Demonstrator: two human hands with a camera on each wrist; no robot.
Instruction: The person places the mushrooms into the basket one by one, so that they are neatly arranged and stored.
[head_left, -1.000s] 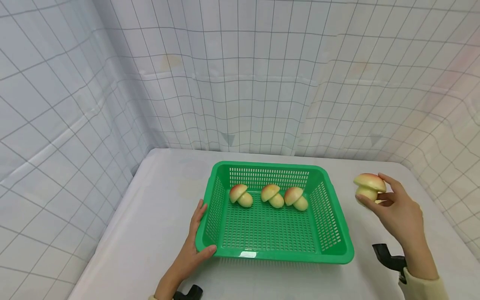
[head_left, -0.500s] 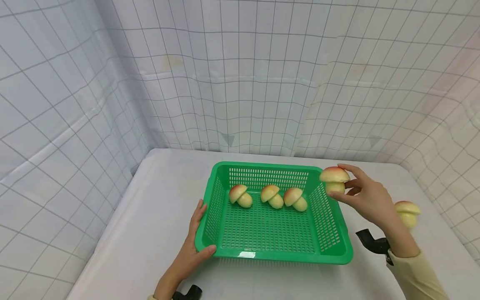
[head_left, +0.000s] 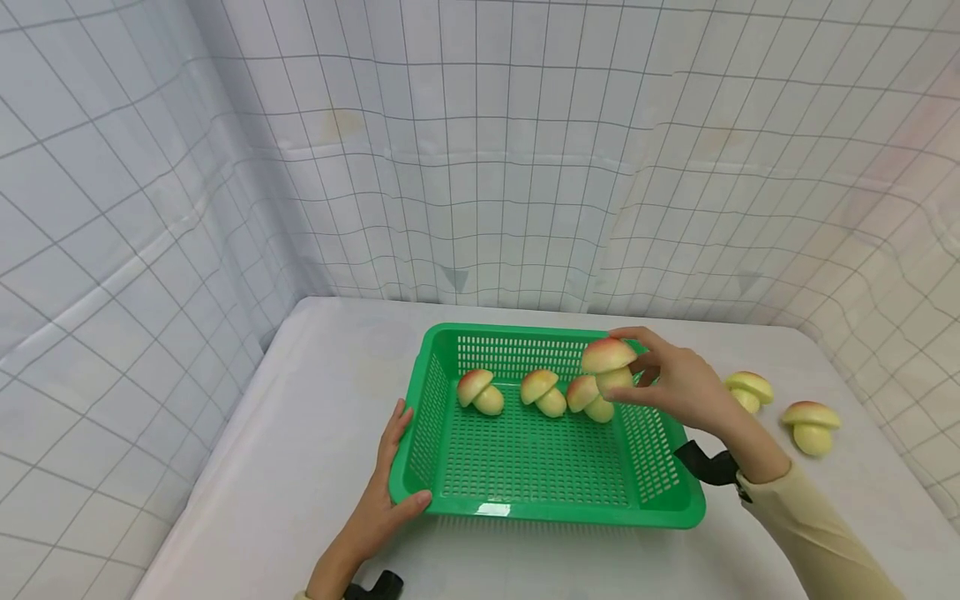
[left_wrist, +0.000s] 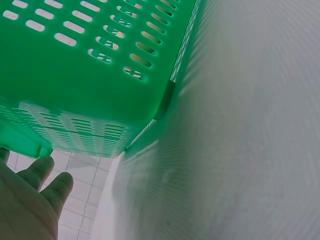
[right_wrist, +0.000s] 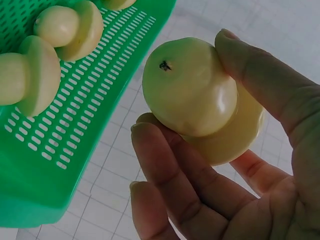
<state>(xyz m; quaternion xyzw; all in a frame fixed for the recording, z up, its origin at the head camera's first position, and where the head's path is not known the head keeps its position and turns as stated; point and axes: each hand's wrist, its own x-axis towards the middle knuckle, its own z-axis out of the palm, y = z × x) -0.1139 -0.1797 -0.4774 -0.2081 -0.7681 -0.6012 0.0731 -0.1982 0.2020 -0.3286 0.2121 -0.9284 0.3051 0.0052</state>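
Note:
My right hand (head_left: 667, 375) pinches a toy mushroom (head_left: 607, 358) with a reddish-yellow cap, held upright above the right part of a green plastic basket (head_left: 547, 514). In the right wrist view, the thumb and fingers hold this mushroom (right_wrist: 190, 87) from either side, its rounded stem end facing the camera. Three similar mushrooms lie tilted in the basket: one on the left (head_left: 482, 392), one in the middle (head_left: 543, 393), and one on the right (head_left: 585, 396), partly hidden behind the held one. My left hand (head_left: 378, 500) rests at the basket's front left corner, fingers straight along its side, thumb on the rim.
Two more mushrooms, one nearer the basket (head_left: 748, 390) and one farther right (head_left: 812, 427), stand on the white table (head_left: 300, 433). My right forearm passes in front of the nearer one. White cloth (head_left: 480, 167) with grid lines hangs behind and at both sides.
My right hand has carried the mushroom left from over the table to above the basket. Two mushrooms on the table have come into view behind the arm. The left hand has stayed put.

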